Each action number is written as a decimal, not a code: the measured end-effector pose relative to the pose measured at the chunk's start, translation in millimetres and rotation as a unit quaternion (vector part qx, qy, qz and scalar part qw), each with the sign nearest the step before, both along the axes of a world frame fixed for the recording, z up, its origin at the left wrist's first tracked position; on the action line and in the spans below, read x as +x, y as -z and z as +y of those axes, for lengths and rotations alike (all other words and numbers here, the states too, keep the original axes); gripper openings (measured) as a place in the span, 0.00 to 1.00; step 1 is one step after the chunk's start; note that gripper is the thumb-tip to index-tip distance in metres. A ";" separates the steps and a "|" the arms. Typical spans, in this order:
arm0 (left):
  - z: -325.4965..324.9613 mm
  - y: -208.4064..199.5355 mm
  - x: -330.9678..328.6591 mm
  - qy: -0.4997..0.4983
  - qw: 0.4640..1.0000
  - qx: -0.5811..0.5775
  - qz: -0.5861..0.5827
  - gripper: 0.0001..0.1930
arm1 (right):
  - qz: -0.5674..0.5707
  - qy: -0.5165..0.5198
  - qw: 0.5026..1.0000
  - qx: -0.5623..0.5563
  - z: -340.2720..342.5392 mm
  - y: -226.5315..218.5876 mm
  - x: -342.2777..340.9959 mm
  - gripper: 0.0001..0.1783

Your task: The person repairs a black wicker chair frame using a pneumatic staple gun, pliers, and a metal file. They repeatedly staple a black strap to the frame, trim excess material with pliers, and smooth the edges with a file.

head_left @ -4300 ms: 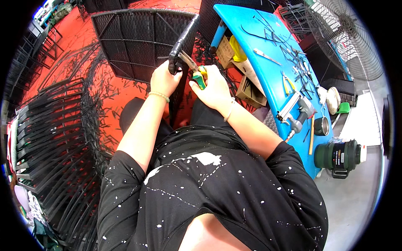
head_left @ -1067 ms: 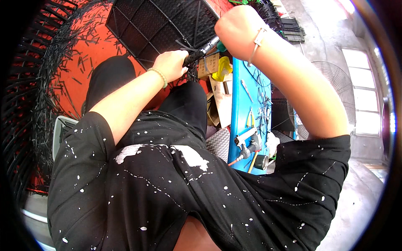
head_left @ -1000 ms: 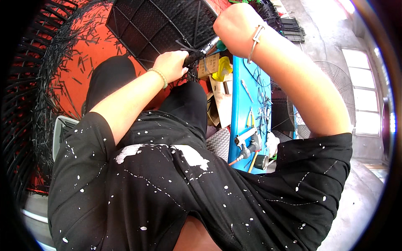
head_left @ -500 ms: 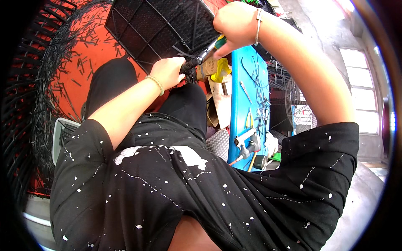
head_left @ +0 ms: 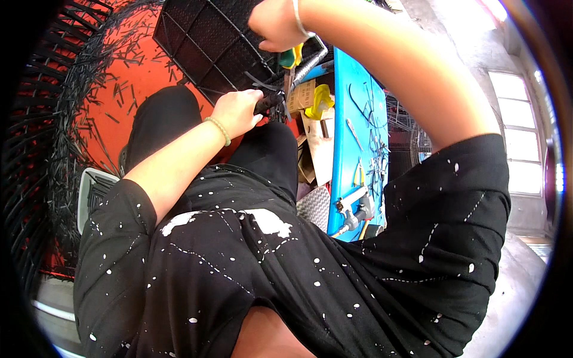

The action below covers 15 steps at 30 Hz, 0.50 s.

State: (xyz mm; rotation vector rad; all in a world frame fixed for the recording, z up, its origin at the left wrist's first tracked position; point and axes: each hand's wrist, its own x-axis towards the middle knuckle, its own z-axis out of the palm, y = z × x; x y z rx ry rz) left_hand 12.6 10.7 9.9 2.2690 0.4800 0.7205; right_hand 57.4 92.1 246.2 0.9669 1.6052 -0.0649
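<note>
A black wicker piece [head_left: 200, 45], woven over a grid-like frame, leans in front of my knees. My left hand [head_left: 237, 112] is closed around the dark end of its wrapped bar, close to my knee. Above and to the right, my right hand [head_left: 276, 25] grips a hand tool with green and yellow handles [head_left: 290, 57]. The tool's metal tip points down beside the bar, near loose black strips. I cannot make out whether its jaws touch a strip.
To the right stands a blue table [head_left: 346, 143] with yellow-handled pliers [head_left: 359, 173], a grey air tool [head_left: 358, 218] and black strips. Cardboard [head_left: 301, 95] and a yellow bag [head_left: 320, 101] lie beside it. Cut strips litter the red floor [head_left: 128, 77]; a pale bin [head_left: 89, 197] is at left.
My right hand has moved left and up, and the tool in it now points more steeply down. My left hand keeps its hold on the bar, almost unmoved.
</note>
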 end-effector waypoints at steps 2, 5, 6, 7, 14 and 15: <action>-1.0 -3.7 -4.3 0.007 1.000 -0.012 0.020 0.18 | -0.018 0.009 1.000 -0.012 4.5 3.2 -11.5 0.19; -2.1 -2.4 -10.4 0.018 0.999 -0.016 0.023 0.18 | -0.018 -0.061 0.993 -0.096 22.1 38.1 -13.8 0.18; -3.2 -0.5 -11.1 0.022 1.000 -0.015 0.017 0.18 | -0.016 -0.088 0.988 -0.124 26.3 48.3 -8.7 0.18; -4.0 1.3 -11.2 0.021 1.000 -0.010 0.003 0.17 | -0.010 -0.115 0.981 -0.156 32.2 53.5 0.0 0.17; -5.4 9.2 -18.8 0.029 0.999 -0.001 -0.046 0.15 | 0.058 0.210 0.974 -0.067 31.0 62.6 54.2 0.18; -4.7 9.2 -19.8 0.029 0.999 -0.004 -0.046 0.15 | 0.036 0.350 0.932 -0.086 26.6 63.2 65.0 0.19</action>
